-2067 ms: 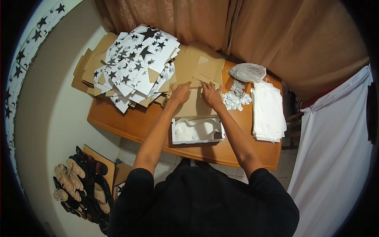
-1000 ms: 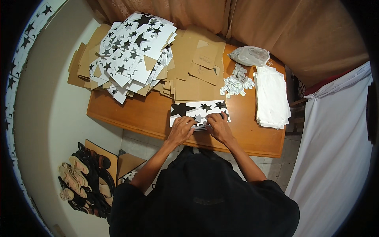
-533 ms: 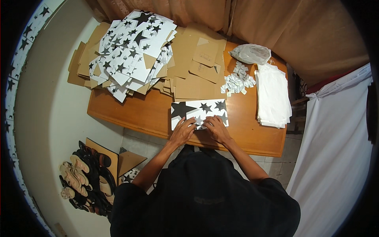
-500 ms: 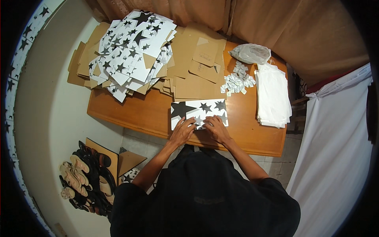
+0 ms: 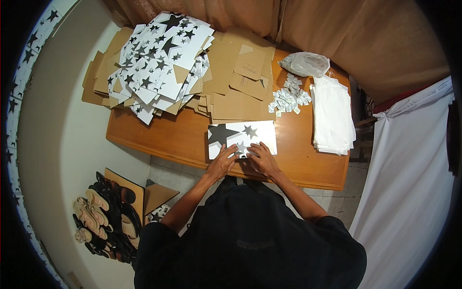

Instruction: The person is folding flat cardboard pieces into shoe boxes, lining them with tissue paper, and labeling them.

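Note:
A white cardboard box (image 5: 260,136) with black and grey stars lies at the near edge of the wooden table, its top facing up. My left hand (image 5: 222,162) grips the near side of the box left of its middle, fingers bent over the top. Close beside it, my right hand (image 5: 263,160) holds the same near side, its fingertips also on the top. The thumbs and the front face of the box are mostly hidden. Bright glare washes out the right part of the top.
A tall heap of star-printed cardboard sheets (image 5: 159,62) leans at the back left, beside flat brown cardboard (image 5: 236,107). Small white packets (image 5: 288,100), a clear plastic bag (image 5: 305,64) and a white paper stack (image 5: 333,115) lie right. Sandals (image 5: 103,216) stand by the left wall.
The right part of the box top has turned glossy white with glare, and its stars there have faded from sight. Both hands stay at nearly the same place, the right fingers slightly shifted.

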A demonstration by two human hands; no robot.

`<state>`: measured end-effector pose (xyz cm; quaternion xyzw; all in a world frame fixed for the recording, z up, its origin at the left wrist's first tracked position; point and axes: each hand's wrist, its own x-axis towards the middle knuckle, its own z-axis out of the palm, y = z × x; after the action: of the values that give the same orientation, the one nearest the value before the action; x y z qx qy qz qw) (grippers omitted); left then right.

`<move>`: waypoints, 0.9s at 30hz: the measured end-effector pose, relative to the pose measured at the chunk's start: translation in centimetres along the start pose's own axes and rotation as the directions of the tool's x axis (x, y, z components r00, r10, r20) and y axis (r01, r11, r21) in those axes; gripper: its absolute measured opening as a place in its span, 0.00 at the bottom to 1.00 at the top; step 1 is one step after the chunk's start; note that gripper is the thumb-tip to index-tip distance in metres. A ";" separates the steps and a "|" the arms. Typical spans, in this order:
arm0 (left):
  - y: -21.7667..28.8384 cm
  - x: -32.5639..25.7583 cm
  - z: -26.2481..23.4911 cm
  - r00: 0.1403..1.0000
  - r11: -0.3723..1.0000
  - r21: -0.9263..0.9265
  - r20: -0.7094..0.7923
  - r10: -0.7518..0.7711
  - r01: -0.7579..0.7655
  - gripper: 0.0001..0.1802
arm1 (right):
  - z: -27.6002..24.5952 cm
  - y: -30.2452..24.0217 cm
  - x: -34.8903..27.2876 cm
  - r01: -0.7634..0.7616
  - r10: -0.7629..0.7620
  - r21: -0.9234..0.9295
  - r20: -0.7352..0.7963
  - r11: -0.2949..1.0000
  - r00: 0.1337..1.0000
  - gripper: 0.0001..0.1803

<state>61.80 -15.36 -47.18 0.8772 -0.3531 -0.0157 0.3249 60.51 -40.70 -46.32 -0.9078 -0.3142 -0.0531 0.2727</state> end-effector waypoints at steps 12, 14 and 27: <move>0.7 0.9 0.3 0.997 0.993 0.120 -0.078 0.023 -0.014 0.11 | 1.3 0.2 -0.4 0.165 -0.169 -0.078 -0.048 0.983 0.984 0.19; 1.0 1.4 0.2 0.995 0.993 0.118 -0.089 0.039 -0.029 0.10 | 1.5 0.4 -0.7 0.166 -0.172 -0.106 -0.046 0.980 0.984 0.18; -0.4 0.8 1.8 0.985 0.984 0.117 -0.094 0.143 -0.132 0.09 | 2.9 1.2 -0.7 0.214 -0.230 -0.197 -0.063 0.957 0.971 0.16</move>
<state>62.19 -16.64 -48.65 0.8670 -0.3962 0.0714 0.2938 60.44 -40.36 -49.50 -0.8855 -0.3958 -0.1514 0.1906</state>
